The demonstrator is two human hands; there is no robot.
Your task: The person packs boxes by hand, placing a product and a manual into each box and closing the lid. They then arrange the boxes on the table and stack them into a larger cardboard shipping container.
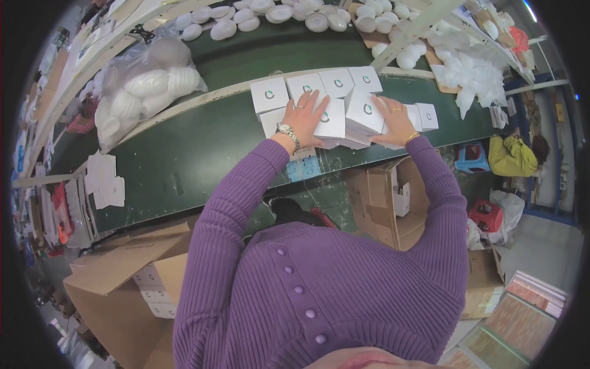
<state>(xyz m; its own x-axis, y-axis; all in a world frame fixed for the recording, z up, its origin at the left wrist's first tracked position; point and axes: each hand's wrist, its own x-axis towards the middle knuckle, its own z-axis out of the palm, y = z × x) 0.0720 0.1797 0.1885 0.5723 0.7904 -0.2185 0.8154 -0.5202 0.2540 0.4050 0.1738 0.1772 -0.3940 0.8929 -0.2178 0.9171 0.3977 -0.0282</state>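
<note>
Small white cartons stand in a cluster on the green workbench [166,163], several with a dark green ring mark on top. My left hand [301,120], with a watch at the wrist, lies with fingers spread over the left front cartons. Its thumb rests low beside a front white carton [332,120]. On the other side, my right hand [396,122] grips the right edge of a tilted white carton [364,111], fingers at its top corner and thumb low. Another white carton [428,116] stands just right of this hand. The palms hide parts of the cartons underneath.
A clear bag of white bowls [150,83] lies at left, near flat white card pieces [104,179]. White bowls [224,29] line the back. Below the bench edge is an open cardboard box [372,203]; another cardboard box [117,307] at lower left contains white cartons.
</note>
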